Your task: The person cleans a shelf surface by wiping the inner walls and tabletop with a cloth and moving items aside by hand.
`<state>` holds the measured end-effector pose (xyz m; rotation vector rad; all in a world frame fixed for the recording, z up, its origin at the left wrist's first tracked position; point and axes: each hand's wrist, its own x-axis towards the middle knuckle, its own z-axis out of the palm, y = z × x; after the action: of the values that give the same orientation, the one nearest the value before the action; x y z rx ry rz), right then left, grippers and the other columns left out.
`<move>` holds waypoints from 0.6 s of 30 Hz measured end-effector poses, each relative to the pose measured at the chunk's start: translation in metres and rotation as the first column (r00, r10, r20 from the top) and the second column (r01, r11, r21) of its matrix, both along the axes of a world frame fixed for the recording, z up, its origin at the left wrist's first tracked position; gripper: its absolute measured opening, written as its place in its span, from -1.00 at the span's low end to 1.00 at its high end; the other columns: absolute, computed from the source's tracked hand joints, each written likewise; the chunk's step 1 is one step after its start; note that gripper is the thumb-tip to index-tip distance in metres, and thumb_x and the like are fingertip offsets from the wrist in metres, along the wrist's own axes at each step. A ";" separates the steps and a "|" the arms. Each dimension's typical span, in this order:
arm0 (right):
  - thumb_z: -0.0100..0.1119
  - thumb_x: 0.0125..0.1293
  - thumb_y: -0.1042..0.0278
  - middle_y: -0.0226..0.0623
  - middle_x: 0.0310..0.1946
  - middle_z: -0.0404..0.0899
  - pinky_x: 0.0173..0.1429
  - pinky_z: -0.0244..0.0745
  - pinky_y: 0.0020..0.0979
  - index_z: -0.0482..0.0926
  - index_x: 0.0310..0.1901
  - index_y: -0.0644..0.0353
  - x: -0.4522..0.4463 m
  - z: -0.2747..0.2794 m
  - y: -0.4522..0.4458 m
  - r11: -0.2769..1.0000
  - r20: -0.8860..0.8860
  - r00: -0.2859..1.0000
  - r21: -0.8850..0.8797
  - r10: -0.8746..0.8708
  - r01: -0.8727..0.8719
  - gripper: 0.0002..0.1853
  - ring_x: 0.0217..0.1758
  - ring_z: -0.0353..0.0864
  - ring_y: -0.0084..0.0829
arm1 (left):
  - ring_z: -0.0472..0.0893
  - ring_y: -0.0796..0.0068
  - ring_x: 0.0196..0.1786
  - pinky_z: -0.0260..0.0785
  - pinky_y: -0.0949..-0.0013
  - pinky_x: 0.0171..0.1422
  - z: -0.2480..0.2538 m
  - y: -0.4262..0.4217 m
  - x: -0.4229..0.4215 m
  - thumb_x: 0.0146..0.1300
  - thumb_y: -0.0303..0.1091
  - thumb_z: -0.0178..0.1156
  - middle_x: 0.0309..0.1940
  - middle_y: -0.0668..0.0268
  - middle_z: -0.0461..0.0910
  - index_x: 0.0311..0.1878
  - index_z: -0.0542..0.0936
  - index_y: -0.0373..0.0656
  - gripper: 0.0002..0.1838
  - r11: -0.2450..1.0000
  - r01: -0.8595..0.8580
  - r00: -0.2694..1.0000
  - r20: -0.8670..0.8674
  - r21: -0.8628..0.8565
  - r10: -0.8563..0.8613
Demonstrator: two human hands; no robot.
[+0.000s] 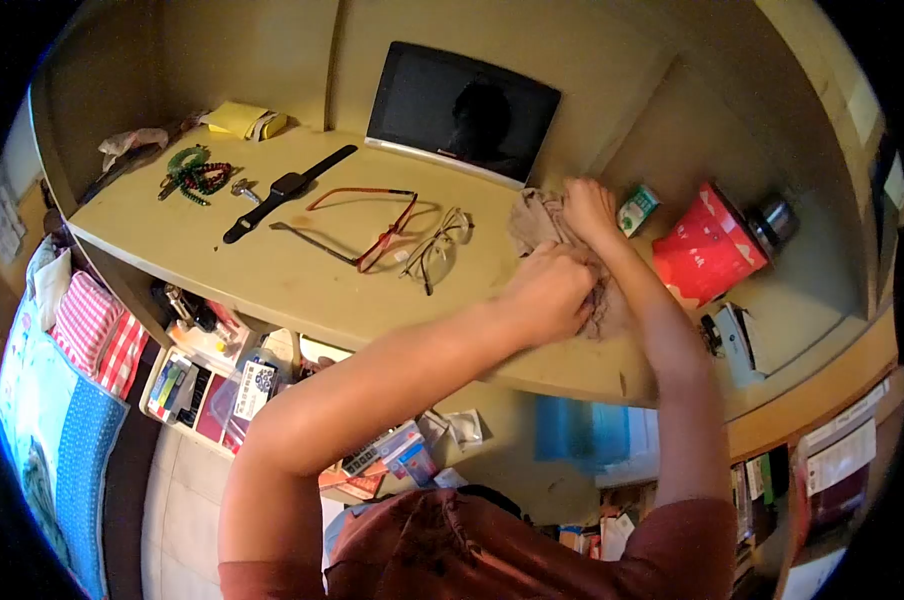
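Observation:
A crumpled grey-brown cloth (534,222) lies bunched on the right half of the desk shelf. My left hand (550,292) is closed in a fist on the cloth's near part. Farther back, my right hand (589,208) is closed on its upper part, fingers curled and partly hidden. Left of the cloth are thin wire-framed glasses (440,242) and red-framed glasses (384,238), both with temples unfolded. A black smartwatch (290,184) is stretched flat beyond them. Behind the cloth a dark-screened tablet (462,108) leans on the back panel.
Right of my right hand stand a small green-and-white box (638,210), a red tub (708,246) and a dark-capped bottle (772,222). Beaded bracelets (197,174) and a yellow packet (240,120) lie at the far left. Below is a lower shelf with an organizer (187,390).

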<state>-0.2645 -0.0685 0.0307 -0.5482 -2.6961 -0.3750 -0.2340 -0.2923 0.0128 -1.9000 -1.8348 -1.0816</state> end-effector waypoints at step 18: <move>0.10 0.16 0.49 -0.05 -0.30 0.58 -0.20 0.53 -0.06 0.59 -0.34 0.23 0.029 0.001 0.009 0.897 -0.074 0.928 0.296 0.365 -0.329 -0.92 -0.23 0.65 0.03 | 0.50 0.05 0.18 0.29 0.01 0.28 -0.005 0.002 0.006 0.23 0.02 0.24 0.01 0.05 0.57 -0.12 0.64 -0.28 -0.52 0.943 -0.207 0.978 -0.075 -0.261 0.195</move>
<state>-0.2359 -0.0593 0.0317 -0.0035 -2.4893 -0.5827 -0.2278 -0.2900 0.0078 -1.8049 -2.1842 -0.7461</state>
